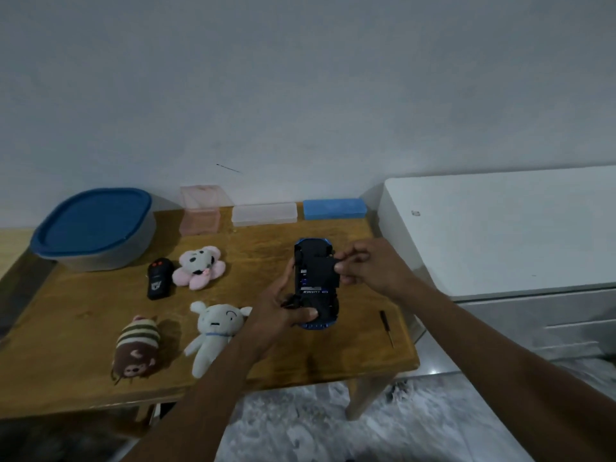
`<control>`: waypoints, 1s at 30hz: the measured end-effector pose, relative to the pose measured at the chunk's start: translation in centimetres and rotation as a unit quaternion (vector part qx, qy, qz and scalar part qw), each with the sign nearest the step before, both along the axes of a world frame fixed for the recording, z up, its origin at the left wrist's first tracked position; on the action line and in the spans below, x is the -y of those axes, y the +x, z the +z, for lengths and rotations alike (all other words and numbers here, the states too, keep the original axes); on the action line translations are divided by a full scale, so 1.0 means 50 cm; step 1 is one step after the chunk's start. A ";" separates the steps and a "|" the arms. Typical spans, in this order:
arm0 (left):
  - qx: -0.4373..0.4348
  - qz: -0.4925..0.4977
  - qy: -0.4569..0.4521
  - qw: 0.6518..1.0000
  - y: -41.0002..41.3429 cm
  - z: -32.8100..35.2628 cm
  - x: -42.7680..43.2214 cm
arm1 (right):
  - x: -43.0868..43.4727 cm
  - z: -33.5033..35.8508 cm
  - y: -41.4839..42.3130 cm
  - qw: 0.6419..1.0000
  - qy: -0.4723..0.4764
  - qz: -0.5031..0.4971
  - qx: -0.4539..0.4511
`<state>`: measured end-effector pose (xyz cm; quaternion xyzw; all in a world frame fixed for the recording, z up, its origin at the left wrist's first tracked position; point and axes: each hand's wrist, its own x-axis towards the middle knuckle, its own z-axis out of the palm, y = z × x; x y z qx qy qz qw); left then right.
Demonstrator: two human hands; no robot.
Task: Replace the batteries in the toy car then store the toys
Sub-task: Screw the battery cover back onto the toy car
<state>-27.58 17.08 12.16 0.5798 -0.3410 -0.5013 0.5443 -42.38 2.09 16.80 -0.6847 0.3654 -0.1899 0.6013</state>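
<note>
Centrally, left hand (pixel 276 311) gripped the upturned toy car (pixel 315 290); right hand (pixel 370 265) fingers (pixel 356 258) pinched its battery cover (pixel 325 266). Light pinch, so the cover could drop.

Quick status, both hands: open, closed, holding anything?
Left hand: grips the toy car, underside up.
Right hand: pinches the toy car's black underside at its right edge; exact part cannot be told.

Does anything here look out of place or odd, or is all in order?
Only one thing: the screwdriver lies close to the right edge of the table, where it might roll off. The toy car is upside down, but the left hand grips it and the right hand pinches its underside, so that looks intended.
</note>
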 end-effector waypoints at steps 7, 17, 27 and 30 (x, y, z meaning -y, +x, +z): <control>-0.010 0.017 0.006 1.000 0.009 -0.004 -0.006 | -0.012 -0.007 0.031 0.999 -0.031 0.006 -0.027; -0.015 0.025 0.013 1.000 0.020 -0.008 -0.018 | -0.026 -0.011 0.042 0.999 -0.033 0.020 -0.037; -0.037 0.018 0.007 0.999 0.010 -0.001 -0.018 | -0.021 -0.007 0.029 0.997 -0.050 0.046 -0.020; -0.028 0.013 0.003 1.000 0.008 0.000 -0.018 | -0.023 -0.008 0.025 0.998 -0.046 0.039 -0.014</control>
